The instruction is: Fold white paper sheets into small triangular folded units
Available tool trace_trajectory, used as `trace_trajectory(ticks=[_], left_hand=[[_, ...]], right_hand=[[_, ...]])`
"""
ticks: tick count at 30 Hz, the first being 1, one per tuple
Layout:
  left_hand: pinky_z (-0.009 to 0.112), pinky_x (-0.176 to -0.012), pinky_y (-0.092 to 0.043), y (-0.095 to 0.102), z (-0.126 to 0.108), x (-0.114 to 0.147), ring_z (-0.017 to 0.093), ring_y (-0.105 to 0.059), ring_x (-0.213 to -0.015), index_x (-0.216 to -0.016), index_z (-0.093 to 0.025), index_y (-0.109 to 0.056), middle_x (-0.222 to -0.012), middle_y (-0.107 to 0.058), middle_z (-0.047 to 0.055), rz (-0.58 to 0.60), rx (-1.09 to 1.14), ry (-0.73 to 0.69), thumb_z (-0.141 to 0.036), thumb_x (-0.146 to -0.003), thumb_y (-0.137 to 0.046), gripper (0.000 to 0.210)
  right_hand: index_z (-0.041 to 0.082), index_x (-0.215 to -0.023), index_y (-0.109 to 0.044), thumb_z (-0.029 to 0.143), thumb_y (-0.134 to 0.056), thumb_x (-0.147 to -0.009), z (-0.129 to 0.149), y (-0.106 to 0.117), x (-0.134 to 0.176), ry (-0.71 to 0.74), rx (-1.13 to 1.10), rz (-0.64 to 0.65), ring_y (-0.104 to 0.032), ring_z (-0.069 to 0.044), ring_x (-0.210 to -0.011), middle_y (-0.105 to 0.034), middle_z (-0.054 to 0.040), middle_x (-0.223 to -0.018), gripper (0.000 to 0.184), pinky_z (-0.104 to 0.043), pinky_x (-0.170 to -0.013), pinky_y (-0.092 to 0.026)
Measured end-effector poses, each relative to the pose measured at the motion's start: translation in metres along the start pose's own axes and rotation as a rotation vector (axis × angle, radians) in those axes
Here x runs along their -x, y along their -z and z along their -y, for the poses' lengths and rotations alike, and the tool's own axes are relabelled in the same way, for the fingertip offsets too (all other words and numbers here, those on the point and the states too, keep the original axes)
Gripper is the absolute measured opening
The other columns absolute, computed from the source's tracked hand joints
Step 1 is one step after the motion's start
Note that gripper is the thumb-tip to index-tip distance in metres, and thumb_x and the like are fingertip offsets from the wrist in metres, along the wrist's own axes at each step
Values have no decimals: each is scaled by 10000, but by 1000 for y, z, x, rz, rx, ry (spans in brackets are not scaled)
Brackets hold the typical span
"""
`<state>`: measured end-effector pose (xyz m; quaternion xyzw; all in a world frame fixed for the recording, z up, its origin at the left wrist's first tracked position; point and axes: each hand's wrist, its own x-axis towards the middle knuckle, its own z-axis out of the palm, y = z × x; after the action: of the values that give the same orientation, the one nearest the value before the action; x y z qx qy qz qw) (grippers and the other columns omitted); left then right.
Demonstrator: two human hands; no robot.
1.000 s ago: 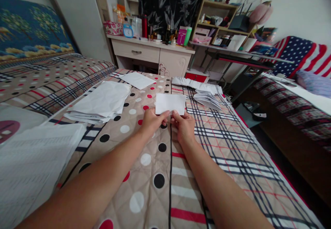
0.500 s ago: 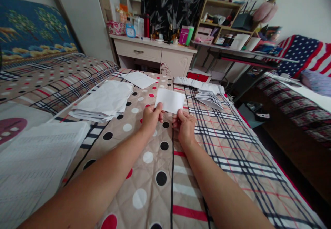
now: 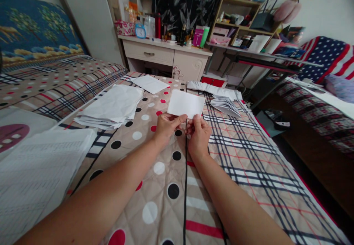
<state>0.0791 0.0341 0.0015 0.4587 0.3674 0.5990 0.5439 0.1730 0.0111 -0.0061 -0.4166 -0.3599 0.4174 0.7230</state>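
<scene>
A small white rectangle of paper (image 3: 186,103) is held up over the bed, tilted toward me; I cannot tell whether it is folded. My left hand (image 3: 166,128) pinches its lower edge, with the thumb lying along the front near the middle. Close beside it, my right hand (image 3: 199,132) grips the same edge, thumb on the front. Beyond my right hand lie a fanned stack of folded papers (image 3: 225,106) and a long row of white folded paper (image 3: 211,89). A single white sheet (image 3: 151,84) rests flat beyond my left hand.
On the left of the patterned bedspread (image 3: 155,200) lie a pile of white papers (image 3: 110,104) and a thick stack of printed sheets (image 3: 41,171). A dresser (image 3: 149,54) with bottles and a blue clock (image 3: 140,31) stands past the bed's far end. Shelves and a desk are at right.
My left thumb has slid from the paper's left corner toward the middle of its lower edge. The hands are closer together, and the paper shows slightly larger and turned.
</scene>
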Motion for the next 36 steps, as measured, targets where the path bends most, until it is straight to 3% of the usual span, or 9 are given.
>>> trace_trajectory(ticks=[6,13,22,27,28,32,36], left_hand=[[208,-414,-384,-1,0,5,96,-501,-425,-586,-155,-584,-513,-570,-9,87,-134,-45,-474,-754,-689,375],[211,-433,-351,5,-1,6,95,-458,-382,-441,-178,-500,-382,-463,-13,8,-431,-164,-459,-872,-524,516],[208,-397,-312,14,-1,-4,78,-407,-356,-559,-184,-519,-413,-446,-41,-180,-285,-146,-515,-889,-504,467],[202,-377,-296,18,0,-9,77,-387,-370,-606,-202,-483,-447,-431,-47,-356,-94,-152,-603,-899,-432,499],[200,-386,-311,17,0,-8,79,-405,-385,-621,-201,-491,-464,-449,-43,-330,-85,-151,-625,-890,-432,505],[212,-411,-355,8,2,-2,98,-475,-415,-568,-186,-501,-466,-499,-12,27,-244,-102,-667,-845,-482,556],[208,-408,-320,7,4,0,87,-446,-414,-481,-176,-459,-429,-468,-9,57,-340,-105,-594,-836,-542,555]], right_hand=[[189,-598,-535,478,-620,-827,5,-5,6,-19,23,132,-444,-85,-455,-496,48,-526,378,-223,-445,-349],[189,-536,-499,417,-597,-826,5,-2,6,-18,143,123,-374,-71,-403,-459,54,-476,382,-215,-391,-304],[183,-538,-540,387,-585,-838,6,1,3,46,126,87,-391,-74,-389,-466,52,-468,365,-225,-389,-314],[182,-589,-572,389,-585,-839,8,-2,1,40,-7,-63,-465,-84,-426,-543,36,-535,324,-228,-429,-389],[181,-605,-580,390,-588,-840,8,-3,2,37,-27,-73,-477,-85,-437,-556,33,-549,315,-228,-442,-402],[176,-595,-572,419,-601,-843,8,-10,12,3,-3,59,-470,-80,-445,-542,36,-533,348,-218,-458,-401],[174,-529,-526,428,-674,-783,4,-10,15,-103,51,148,-379,-58,-383,-487,55,-456,388,-200,-385,-304]])
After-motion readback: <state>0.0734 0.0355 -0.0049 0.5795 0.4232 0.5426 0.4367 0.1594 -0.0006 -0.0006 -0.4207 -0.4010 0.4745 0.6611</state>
